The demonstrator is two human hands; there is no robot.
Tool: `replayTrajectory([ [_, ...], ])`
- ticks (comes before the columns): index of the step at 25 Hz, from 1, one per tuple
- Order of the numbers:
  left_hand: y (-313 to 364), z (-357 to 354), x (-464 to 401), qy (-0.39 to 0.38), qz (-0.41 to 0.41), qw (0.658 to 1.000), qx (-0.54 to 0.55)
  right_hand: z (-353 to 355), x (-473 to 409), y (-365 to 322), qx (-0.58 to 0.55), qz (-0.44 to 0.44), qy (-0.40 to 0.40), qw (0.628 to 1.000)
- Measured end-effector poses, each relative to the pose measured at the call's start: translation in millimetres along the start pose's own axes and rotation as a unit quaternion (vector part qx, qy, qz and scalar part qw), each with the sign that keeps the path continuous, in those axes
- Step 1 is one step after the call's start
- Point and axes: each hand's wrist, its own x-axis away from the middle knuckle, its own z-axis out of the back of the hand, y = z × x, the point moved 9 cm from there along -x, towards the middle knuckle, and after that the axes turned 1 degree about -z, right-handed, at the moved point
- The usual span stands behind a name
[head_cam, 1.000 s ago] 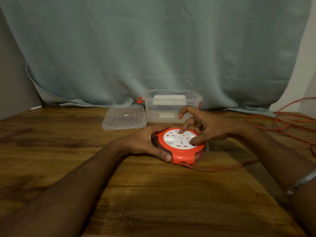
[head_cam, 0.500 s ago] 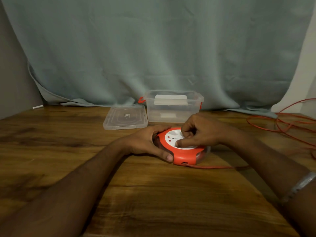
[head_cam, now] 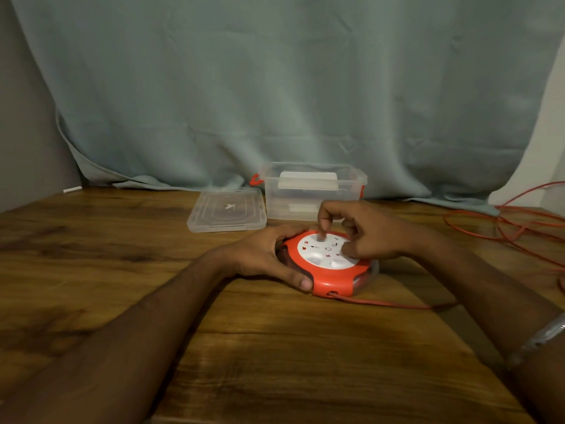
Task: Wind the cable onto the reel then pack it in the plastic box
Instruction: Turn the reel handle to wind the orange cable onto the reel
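Item, far left edge of the tabletop (head_cam: 91,255): small white stick-like object (head_cam: 72,189), too small to identify.

Item, back centre: clear lid (head_cam: 227,213), lying flat, off its box.

Item, just right of the lid, against the curtain (head_cam: 275,87): plastic box (head_cam: 315,191), open, red latches; nothing packed in it as far as can be seen.

Item, centre: left hand (head_cam: 263,258), fingers curled round the left rim of the reel, thumb on its near edge, holding it down.

Item, centre: reel (head_cam: 328,264), red with white socket face, flat on the tabletop.

Item: right hand (head_cam: 363,231), over the white face, fingers bent, tips pressed on it as if turning it; exact grip cannot be told.

Item, near side to right edge: cable (head_cam: 519,228), red, leaving the reel's front slot, with loose loops heaped at the far right.

Status: winding under way, apparently much cable left; packing and lidding not begun.
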Motion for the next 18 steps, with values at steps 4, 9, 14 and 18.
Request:
replayTrajectory([
  [4, 3, -2, 0, -0.016, 0.001, 1.0, 0.0, -9, 1, 17, -0.03, -0.028, -0.084, 0.996],
  [9, 0, -1, 0, -0.004, -0.006, 1.0, 0.004, -2, 3, 24, -0.05, -0.022, -0.094, 0.994],
  [14, -4, -1, -1, -0.007, -0.001, 1.0, -0.004, 1, 3, 25, -0.05, -0.039, -0.066, 0.996],
  [18, -2, -1, 0, -0.009, 0.004, 1.0, -0.013, 3, 3, 18, -0.002, -0.049, -0.036, 0.998],
])
